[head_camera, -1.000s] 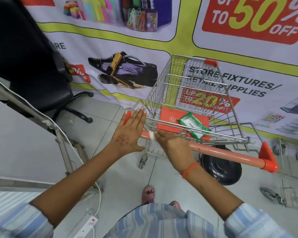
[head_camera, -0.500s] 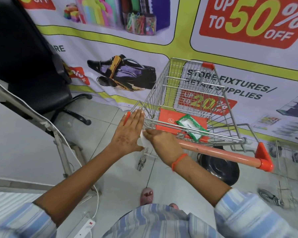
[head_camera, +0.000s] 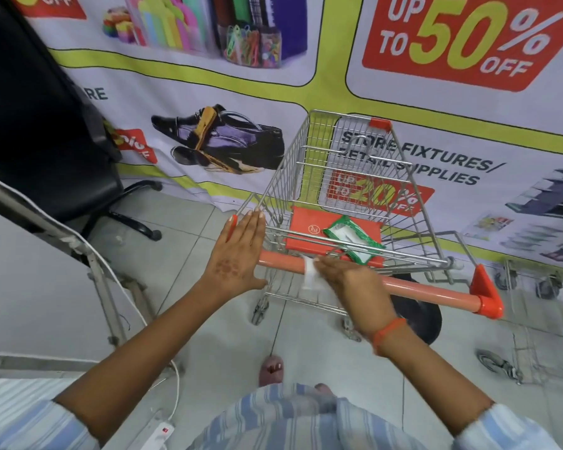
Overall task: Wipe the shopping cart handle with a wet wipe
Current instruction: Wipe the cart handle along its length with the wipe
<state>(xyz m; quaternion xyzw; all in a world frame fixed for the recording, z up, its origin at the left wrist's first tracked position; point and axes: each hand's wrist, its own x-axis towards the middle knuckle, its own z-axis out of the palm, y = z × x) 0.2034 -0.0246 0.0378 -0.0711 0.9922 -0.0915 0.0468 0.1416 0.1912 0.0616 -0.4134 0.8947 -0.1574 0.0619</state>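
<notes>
Shopping cart (head_camera: 345, 177): wire basket, standing on the tiled floor (head_camera: 189, 241) at 12 o'clock from the person, facing a printed sale banner (head_camera: 468, 125).

Cart handle (head_camera: 429, 292): orange bar, running from 10 o'clock to 3 o'clock across the near end of the cart, ending at the right in a red corner cap (head_camera: 488, 297).

Wet wipe (head_camera: 309, 274): white, draping over the handle toward its left end and hanging a little below the bar.

Right hand (head_camera: 355, 284): lying over the handle just right of the wipe, fingers (head_camera: 325, 263) curling down narrowly and pressing the wipe to the bar. An orange band (head_camera: 389, 334) is sitting on the wrist.

Left hand (head_camera: 238, 251): resting at the handle's left end at 10 o'clock, palm down, fingers (head_camera: 251, 228) stretching out flat and close together, holding nothing; the thumb is spreading toward the bar.

Wipes packet (head_camera: 353, 243): green and white, lying inside the basket on a red panel (head_camera: 309, 235), at 1 o'clock from the right hand.

Office chair (head_camera: 46, 151): black, standing at 10 o'clock, well apart from the cart.

Power strip (head_camera: 153, 431): white, lying on the floor at 7 o'clock.

Striped sleeves (head_camera: 501, 430): showing at the lower corners.
</notes>
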